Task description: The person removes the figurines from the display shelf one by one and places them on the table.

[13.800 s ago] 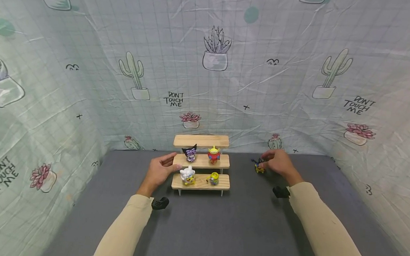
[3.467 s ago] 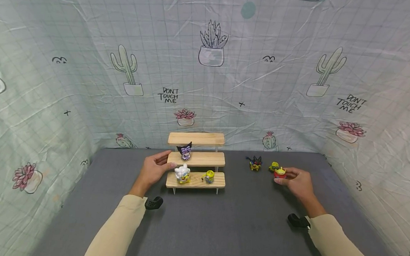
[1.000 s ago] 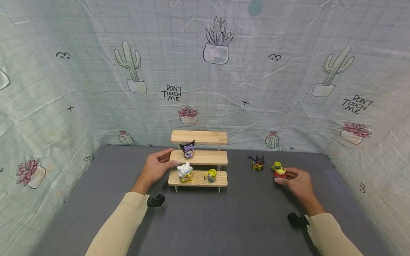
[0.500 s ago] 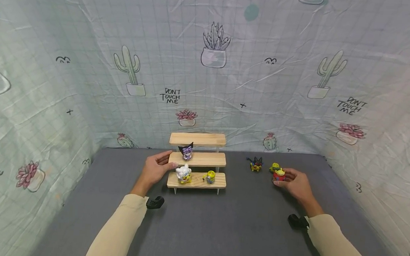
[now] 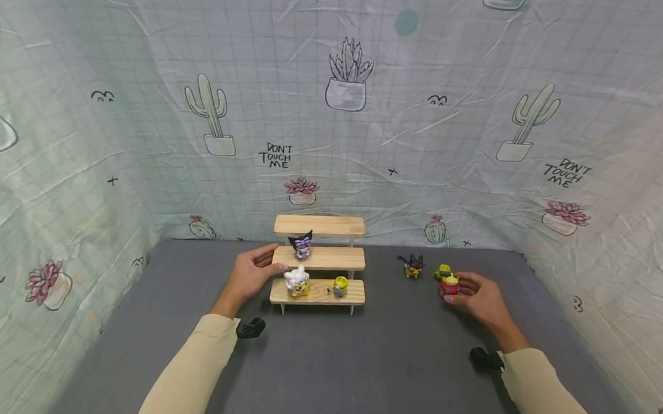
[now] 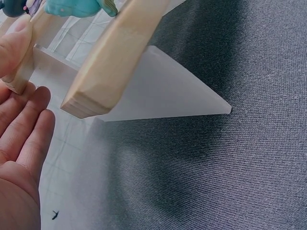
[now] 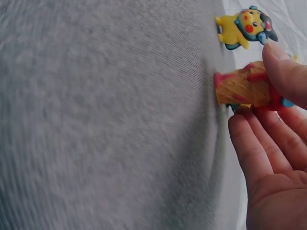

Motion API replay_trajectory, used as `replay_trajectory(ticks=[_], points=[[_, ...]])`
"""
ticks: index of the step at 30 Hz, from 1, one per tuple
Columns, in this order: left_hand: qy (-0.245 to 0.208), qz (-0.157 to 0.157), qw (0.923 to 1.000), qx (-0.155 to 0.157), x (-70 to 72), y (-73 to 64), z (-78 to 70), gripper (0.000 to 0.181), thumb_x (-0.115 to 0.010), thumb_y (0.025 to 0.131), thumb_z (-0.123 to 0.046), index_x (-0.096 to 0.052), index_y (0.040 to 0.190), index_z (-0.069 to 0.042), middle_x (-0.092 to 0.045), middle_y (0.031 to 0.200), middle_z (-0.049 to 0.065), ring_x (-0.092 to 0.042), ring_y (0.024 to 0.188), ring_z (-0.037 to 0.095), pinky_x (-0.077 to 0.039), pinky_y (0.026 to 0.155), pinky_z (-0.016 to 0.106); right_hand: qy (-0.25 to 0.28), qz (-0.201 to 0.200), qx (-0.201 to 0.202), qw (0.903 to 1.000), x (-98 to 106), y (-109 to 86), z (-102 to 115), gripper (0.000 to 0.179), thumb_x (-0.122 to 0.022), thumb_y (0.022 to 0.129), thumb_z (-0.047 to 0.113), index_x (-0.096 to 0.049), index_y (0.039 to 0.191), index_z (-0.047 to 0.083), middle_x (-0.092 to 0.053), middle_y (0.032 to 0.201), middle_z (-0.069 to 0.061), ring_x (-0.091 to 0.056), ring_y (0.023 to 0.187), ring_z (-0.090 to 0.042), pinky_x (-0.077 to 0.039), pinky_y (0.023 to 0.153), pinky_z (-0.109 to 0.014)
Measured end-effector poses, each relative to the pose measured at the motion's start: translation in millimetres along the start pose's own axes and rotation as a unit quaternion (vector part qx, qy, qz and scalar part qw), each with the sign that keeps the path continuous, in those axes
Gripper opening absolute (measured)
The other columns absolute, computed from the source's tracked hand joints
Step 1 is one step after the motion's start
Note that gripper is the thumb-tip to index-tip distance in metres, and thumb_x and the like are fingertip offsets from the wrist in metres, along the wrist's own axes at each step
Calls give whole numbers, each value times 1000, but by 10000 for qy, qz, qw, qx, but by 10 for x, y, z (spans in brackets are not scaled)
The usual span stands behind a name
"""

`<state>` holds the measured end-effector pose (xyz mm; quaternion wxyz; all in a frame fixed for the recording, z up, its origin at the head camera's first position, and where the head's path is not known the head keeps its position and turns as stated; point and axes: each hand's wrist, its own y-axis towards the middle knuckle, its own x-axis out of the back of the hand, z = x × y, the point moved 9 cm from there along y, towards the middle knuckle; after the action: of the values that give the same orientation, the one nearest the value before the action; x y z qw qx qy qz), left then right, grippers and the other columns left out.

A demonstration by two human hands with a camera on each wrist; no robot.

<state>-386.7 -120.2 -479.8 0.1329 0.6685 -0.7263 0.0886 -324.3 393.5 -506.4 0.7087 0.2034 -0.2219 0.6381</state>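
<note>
My left hand grips the left end of the middle board of a three-step wooden display stand, thumb above and fingers beneath in the left wrist view. At right, my right hand holds a green three-eyed alien figurine in red between thumb and fingers; its waffle-cone base is at the cloth surface. A small yellow-green figurine stands just behind it, partly hidden. To their left stands a yellow figurine with black ears.
A black-and-purple figurine stands on the middle step. On the lowest step are a white-hooded yellow figurine and a minion figurine. Dark grey cloth covers the table; a cactus-print curtain surrounds it.
The alien figurine has gone from the middle step to the table at right. My right hand has moved right, away from the black-eared figurine. My left hand stays at the stand.
</note>
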Motion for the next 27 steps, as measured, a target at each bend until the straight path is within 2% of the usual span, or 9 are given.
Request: replay_trajectory(ticks=[3, 6, 8, 10, 15, 19, 27], points=[[-10, -14, 10000, -2, 0, 6, 1, 65, -81, 93, -15, -54, 152, -6, -58, 151, 21, -58, 140, 35, -54, 112, 47, 112, -47, 47, 9999, 54, -10, 2, 67, -86, 88, 18, -57, 143, -6, -63, 140, -30, -69, 124, -37, -64, 95, -32], [4, -28, 10000, -11, 1, 12, -3, 65, -80, 93, -15, -54, 152, -5, -58, 151, 22, -58, 140, 36, -54, 113, 47, 250, -92, 164, 9995, 123, -19, 30, 64, -85, 89, 17, -57, 141, -7, -63, 140, -31, -73, 111, -11, -63, 89, -18], [13, -48, 10000, -6, 3, 13, -2, 66, -80, 93, -16, -53, 152, -4, -57, 151, 22, -58, 140, 37, -54, 113, 47, 340, -138, 270, 9990, 173, -27, 66, 62, -85, 89, 17, -59, 139, -8, -63, 139, -31, -69, 103, 5, -61, 86, -14], [29, -48, 10000, -6, 0, 16, -1, 66, -80, 94, -15, -53, 153, -4, -57, 152, 23, -57, 141, 38, -53, 113, 47, 426, -198, 404, 9981, 226, -40, 114, 60, -85, 89, 17, -60, 137, -9, -64, 138, -32, -65, 99, 13, -60, 85, -11], [23, -52, 10000, 28, -1, 18, 7, 65, -80, 94, -15, -54, 152, -4, -57, 151, 22, -58, 140, 37, -53, 113, 47, 528, -385, 637, 9958, 339, -62, 252, 55, -85, 90, 15, -63, 134, -8, -65, 135, -33, -69, 101, 11, -60, 84, -9], [20, -73, 10000, 19, 8, 15, 5, 64, -80, 93, -15, -54, 151, -4, -59, 150, 22, -58, 140, 37, -54, 113, 47, 586, -458, 703, 9947, 385, -53, 359, 55, -85, 89, 13, -63, 135, -8, -69, 133, -26, -68, 100, 13, -60, 84, -10], [8, -41, 10000, 15, 8, 31, 26, 65, -82, 92, -15, -55, 151, -6, -59, 150, 21, -59, 139, 35, -55, 112, 47, 594, -269, 696, 9954, 381, -50, 600, 56, -83, 91, 17, -63, 140, -3, -71, 136, -13, -65, 101, 17, -59, 85, -9]])
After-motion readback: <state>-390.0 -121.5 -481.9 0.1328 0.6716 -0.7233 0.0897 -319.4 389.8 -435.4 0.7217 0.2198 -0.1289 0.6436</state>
